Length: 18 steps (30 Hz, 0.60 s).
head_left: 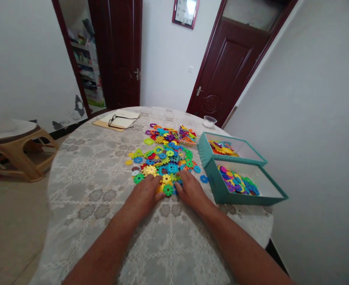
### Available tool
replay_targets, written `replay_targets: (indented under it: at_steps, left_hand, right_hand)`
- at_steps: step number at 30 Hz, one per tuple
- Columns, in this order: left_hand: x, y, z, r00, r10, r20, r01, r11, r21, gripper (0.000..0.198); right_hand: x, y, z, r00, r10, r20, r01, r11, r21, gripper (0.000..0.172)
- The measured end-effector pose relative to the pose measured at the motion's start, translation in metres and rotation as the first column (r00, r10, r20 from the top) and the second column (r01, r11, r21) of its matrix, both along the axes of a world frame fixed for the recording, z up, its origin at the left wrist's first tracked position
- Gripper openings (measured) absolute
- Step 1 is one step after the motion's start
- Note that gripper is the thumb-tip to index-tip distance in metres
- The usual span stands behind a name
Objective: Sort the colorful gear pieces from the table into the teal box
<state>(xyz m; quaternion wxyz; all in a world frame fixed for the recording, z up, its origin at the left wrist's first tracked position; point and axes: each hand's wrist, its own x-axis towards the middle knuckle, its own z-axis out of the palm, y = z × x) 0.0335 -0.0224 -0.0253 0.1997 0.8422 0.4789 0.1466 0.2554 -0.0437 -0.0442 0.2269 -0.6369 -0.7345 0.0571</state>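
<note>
"Many bright plastic pieces (165,156) lie heaped on the table (85,168). And the hands?"
"The left hand (146,191) and right hand (190,189) touch the heap's near end, one each side, fingers bent inward. I can't tell if they pinch."
"And the two green boxes (245,199)?"
"More pieces. The clear tub (189,143) beside the heap has some too."

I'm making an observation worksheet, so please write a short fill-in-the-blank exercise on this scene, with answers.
1. The bare left hand and bare right hand are at the ____ edge of the multicoloured plastic gear-shaped pieces, not the far one.
2. The open teal rectangular boxes stand on the picture's ____ side.
3. Black-framed ____ lie on cream paper.
4. A red-framed ____ hangs on the white wall.

Answers: near; right; glasses; clock
</note>
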Motion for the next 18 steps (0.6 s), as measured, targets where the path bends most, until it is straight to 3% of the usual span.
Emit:
replay_targets:
  at_steps: [6, 13, 18]
  left_hand:
    - [-0.004, -0.001, -0.002, 0.998, -0.057, 0.032, 0.058, 0.998, -0.017, 0.041]
    - [-0.005, -0.002, 0.001, 0.999, -0.054, 0.006, 0.054, 0.998, -0.037, 0.033]
    - [-0.007, -0.001, -0.003, 0.997, -0.064, 0.039, 0.066, 0.997, -0.042, 0.034]
  right_hand:
    - [0.029, 0.006, -0.015, 0.983, -0.009, -0.182, 0.026, 0.995, 0.093, 0.037]
    - [0.029, 0.000, -0.005, 0.991, 0.095, -0.097, -0.071, 0.971, 0.228, 0.028]
    - [0.011, -0.019, 0.009, 0.957, 0.291, 0.000, -0.290, 0.954, 0.078, 0.035]
